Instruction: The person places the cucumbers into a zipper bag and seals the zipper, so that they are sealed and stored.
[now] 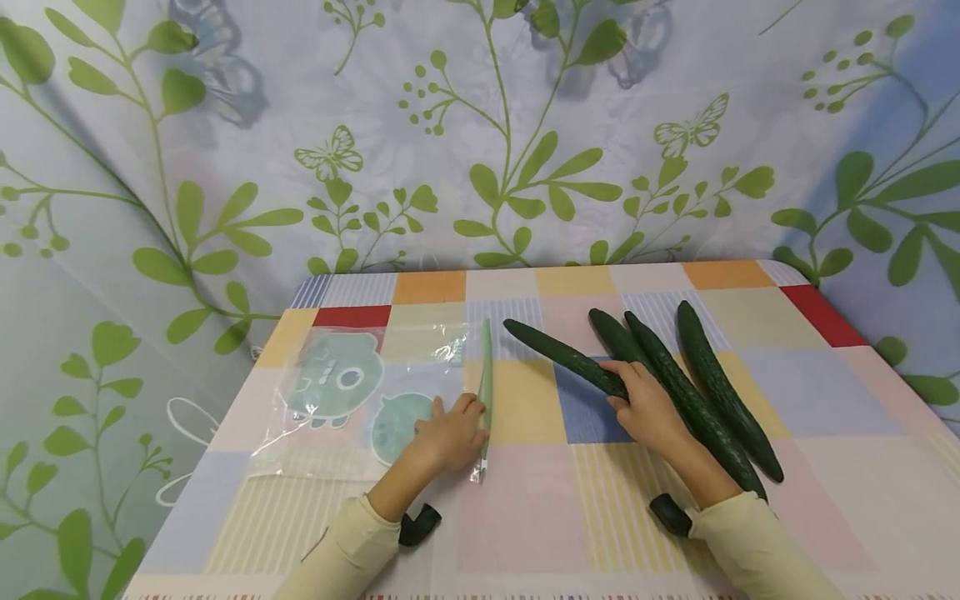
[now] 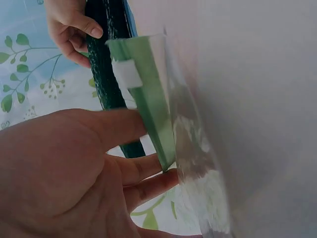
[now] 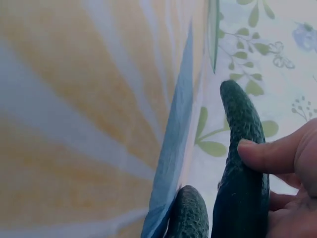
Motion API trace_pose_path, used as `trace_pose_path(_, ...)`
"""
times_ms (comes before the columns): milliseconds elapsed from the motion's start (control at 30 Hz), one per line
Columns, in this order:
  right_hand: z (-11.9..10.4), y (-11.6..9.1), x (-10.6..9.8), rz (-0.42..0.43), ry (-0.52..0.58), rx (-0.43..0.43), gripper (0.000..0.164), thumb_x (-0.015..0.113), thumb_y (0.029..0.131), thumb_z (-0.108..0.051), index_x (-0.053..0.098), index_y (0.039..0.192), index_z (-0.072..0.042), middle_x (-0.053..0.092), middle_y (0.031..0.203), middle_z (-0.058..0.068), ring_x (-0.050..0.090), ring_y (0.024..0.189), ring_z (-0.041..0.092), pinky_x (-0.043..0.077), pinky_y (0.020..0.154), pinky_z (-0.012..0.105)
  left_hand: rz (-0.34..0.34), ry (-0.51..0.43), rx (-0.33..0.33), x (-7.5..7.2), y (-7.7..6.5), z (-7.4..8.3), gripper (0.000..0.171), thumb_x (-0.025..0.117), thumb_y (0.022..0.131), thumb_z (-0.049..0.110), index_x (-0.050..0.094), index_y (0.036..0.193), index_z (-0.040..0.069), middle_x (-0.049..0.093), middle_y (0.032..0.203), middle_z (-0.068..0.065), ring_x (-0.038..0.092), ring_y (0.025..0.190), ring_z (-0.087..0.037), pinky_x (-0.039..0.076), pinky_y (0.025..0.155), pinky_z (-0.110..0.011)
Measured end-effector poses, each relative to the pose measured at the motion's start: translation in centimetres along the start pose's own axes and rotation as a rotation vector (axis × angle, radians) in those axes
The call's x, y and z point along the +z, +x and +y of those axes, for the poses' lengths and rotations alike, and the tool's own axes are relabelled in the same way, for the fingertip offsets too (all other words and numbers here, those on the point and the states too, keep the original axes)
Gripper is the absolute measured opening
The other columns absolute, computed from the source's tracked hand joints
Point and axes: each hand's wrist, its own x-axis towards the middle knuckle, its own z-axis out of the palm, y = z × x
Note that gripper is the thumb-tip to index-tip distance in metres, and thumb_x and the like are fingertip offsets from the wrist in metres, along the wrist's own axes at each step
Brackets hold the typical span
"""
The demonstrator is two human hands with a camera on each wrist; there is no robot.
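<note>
A clear zip bag (image 1: 420, 337) with pale green cartoon animals printed on it lies flat at the left of the table. Along its right edge runs a green zip strip (image 1: 487, 358), which has a white slider (image 2: 127, 74). My left hand (image 1: 452, 433) holds the bag at this strip, with thumb and fingertips at the green edge. My right hand (image 1: 647, 408) grips a long dark green cucumber (image 1: 558, 350), its far end pointing up and left toward the bag. Three more cucumbers, among them one at the far right (image 1: 727, 392), lie beside and beyond that hand.
A patchwork cloth (image 1: 525, 517) covers the table. Behind it hangs a curtain (image 1: 420, 192) with leaf and butterfly prints. White cord loops (image 1: 180, 425) hang by the table's left edge.
</note>
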Motion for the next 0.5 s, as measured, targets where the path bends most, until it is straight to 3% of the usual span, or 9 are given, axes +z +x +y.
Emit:
trace_pose_path(233,0.18,0.09,0.08,-0.025,0.016,-0.042,0.047,0.063,0.08,0.004,0.05,0.125,-0.003,0.053,0.111,0.018,0.056,0.095,0.034,0.046,0.075,0.046,0.037,-0.013,-0.019,0.38,0.14,0.4,0.047,0.052,0.089,0.04,0.048,0.127,0.013,0.038,0.137,-0.003,0.03,0.122,-0.054,0.035,0.076,-0.07)
trace_pose_path(500,-0.03,0.04,0.22,-0.107,0.018,-0.082,0.048,0.065,0.077,0.005,0.052,0.122,-0.003,0.055,0.11,0.016,0.056,0.1,0.036,0.047,0.078,0.048,0.057,0.021,-0.033,0.74,0.08,0.47,0.049,0.05,0.09,0.04,0.045,0.129,0.01,0.035,0.138,-0.004,0.031,0.122,-0.054,0.035,0.077,-0.07)
